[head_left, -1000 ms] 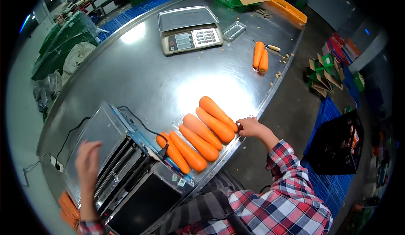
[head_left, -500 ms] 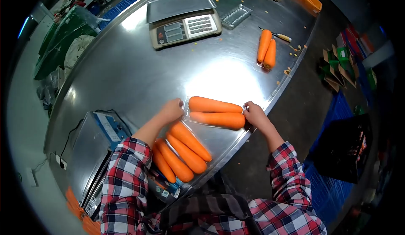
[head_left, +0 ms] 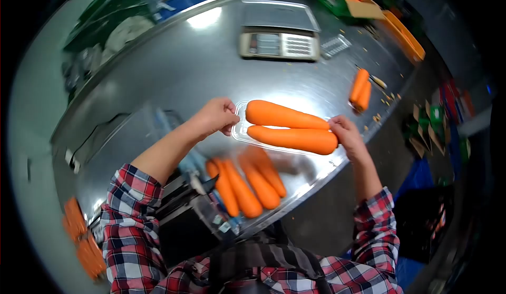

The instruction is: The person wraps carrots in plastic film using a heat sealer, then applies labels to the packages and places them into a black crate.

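My left hand (head_left: 219,116) is closed on the left end of a clear plastic tray (head_left: 241,129), thumb and fingers pinching its rim. At the opposite end my right hand (head_left: 349,137) grips the tray beside the carrots' thick ends. Two large orange carrots lie side by side in it, an upper carrot (head_left: 284,114) and a lower carrot (head_left: 292,139). The tray is held up over the metal table (head_left: 195,72). Below it, nearer my body, several loose carrots (head_left: 243,191) lie in a row, partly blurred.
A weighing scale (head_left: 279,45) stands at the back, beside a clear tray (head_left: 336,46). To the right are two more carrots (head_left: 361,91), a yellow-handled tool (head_left: 378,82) and orange scraps. An orange crate (head_left: 405,36) and a cardboard box (head_left: 363,10) sit at the far corner.
Both hands have raised the tray with its two carrots off the table, toward the camera. The view has shifted, so the scale and the other carrots appear further right.
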### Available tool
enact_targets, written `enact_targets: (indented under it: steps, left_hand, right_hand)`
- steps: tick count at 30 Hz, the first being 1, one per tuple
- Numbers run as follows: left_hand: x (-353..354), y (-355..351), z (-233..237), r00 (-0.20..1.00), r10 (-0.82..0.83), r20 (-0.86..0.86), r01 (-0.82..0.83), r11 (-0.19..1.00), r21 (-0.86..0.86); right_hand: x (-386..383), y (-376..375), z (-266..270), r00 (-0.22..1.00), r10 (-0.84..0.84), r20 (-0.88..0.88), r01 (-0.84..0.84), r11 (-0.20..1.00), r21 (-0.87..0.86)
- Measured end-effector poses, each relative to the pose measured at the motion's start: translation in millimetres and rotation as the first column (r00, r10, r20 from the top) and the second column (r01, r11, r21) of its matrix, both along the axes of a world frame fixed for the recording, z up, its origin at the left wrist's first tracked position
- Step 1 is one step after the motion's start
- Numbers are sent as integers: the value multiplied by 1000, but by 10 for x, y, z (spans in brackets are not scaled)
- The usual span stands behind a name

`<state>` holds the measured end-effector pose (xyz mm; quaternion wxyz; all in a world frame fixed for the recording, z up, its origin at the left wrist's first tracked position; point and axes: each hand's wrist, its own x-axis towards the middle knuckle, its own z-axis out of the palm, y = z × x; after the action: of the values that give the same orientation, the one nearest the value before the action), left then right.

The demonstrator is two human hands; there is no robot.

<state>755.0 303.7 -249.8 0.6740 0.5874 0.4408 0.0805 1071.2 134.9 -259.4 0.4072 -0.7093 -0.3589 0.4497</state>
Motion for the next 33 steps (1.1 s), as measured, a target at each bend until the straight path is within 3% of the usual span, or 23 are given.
enact_targets:
  steps: [3,6,7,9,11,13,16,17,20,22,23,25,28,33]
  left_hand:
    - [-954,-132,422,990,137,36,-138,990,15]
    - [-2122,-433,746,944,330,24,-331,942,51]
    - [-2449,-314,564,929,361,87,-371,915,159]
    - [-3347,-554,488,870,490,48,-489,847,210]
    - [-3979,-747,387,777,625,73,-626,756,191]
    - [-4511,-959,243,676,734,69,-720,637,273]
    - [-5008,-869,-284,618,784,-58,-579,504,641]
    - [-5137,-976,-323,601,781,-170,-385,469,795]
    - [-5282,-1248,-195,676,733,-74,-321,384,866]
    - [-5350,-1417,-117,654,756,11,-317,262,911]
    - [-5381,-1519,-82,655,754,-57,-215,258,942]
    - [-5447,-1808,-128,617,764,-189,-14,251,968]
    - [-5287,-2090,-185,518,837,-175,121,131,984]
    - [-5063,-2074,-66,404,894,-195,145,147,978]
  right_hand:
    - [-733,352,399,994,87,-62,-77,987,138]
    - [-1740,723,677,929,338,-147,-313,934,173]
    - [-2065,873,650,933,355,-51,-325,897,299]
    - [-2992,1061,539,898,440,-4,-414,849,329]
    - [-3607,1367,336,811,579,-83,-518,778,355]
    - [-4202,1722,83,795,606,36,-591,758,275]
    - [-4884,1794,-124,727,514,455,-649,731,212]
    - [-5036,1693,-160,675,469,570,-668,716,201]
    - [-4912,1547,37,689,513,512,-669,721,179]
    - [-4645,1333,44,742,289,605,-591,708,387]
    - [-4471,1236,10,727,177,663,-578,679,452]
    - [-4314,835,240,610,144,779,-592,737,326]
    - [-4096,478,150,305,29,952,-591,790,165]
    - [-4247,341,39,230,-109,967,-578,784,226]
